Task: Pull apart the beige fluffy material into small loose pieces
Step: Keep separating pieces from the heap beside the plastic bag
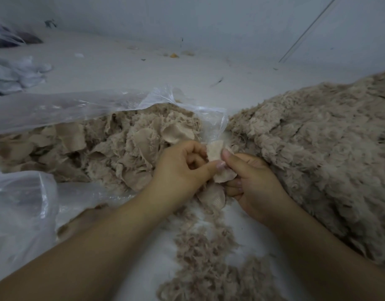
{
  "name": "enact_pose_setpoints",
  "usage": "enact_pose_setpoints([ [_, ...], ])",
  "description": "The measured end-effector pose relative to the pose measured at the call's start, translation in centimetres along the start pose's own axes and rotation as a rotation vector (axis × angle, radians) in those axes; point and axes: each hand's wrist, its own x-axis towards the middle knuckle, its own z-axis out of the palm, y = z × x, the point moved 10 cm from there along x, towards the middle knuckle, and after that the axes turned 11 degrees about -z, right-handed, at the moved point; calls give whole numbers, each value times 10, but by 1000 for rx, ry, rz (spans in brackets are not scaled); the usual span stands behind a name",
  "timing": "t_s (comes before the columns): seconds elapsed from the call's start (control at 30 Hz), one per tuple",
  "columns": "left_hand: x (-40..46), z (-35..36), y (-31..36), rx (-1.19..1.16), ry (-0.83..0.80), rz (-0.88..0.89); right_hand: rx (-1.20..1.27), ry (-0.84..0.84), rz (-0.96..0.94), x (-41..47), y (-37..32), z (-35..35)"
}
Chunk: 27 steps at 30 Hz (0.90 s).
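Note:
A small beige fabric piece (217,158) with fluffy fibres is pinched between both hands at the centre of the view. My left hand (183,170) grips its left side with thumb and fingers. My right hand (250,181) grips its right side, thumb on top. To the left a clear plastic bag (56,109) lies open with a heap of beige fabric scraps (113,148) spilling out of it. A big mound of loose beige fluff (317,153) rises on the right. A trail of pulled fluff (206,257) runs down between my forearms.
The pale work surface (143,68) stretches to a wall at the back. Crumpled white cloth or plastic (15,72) lies at the far left. Small bits of debris, one yellow (174,55), are scattered at the back. A thin rod (306,31) leans at the upper right.

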Motion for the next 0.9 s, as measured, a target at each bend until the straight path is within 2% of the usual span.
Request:
enact_pose_setpoints([
  [0.23,-4,-16,18,-59,113,170,-33,29,10,3,6,-4],
  [0.3,-7,-25,27,-5,185,235,-15,58,13,4,8,-8],
  [0.37,-14,-37,43,180,305,356,-24,78,24,4,10,-12],
  [0.47,-27,-55,67,627,540,543,-63,71,34,5,13,-15],
  [0.57,-30,-60,79,988,662,603,-97,74,37,4,15,-16],
  [0.67,-16,-60,70,1260,604,462,-111,73,36,5,16,-17],
  [0.8,8,-72,35,1516,498,51,-122,60,39,4,16,-16],
  [0.9,11,-71,37,1620,512,17,-120,60,36,4,16,-16],
])
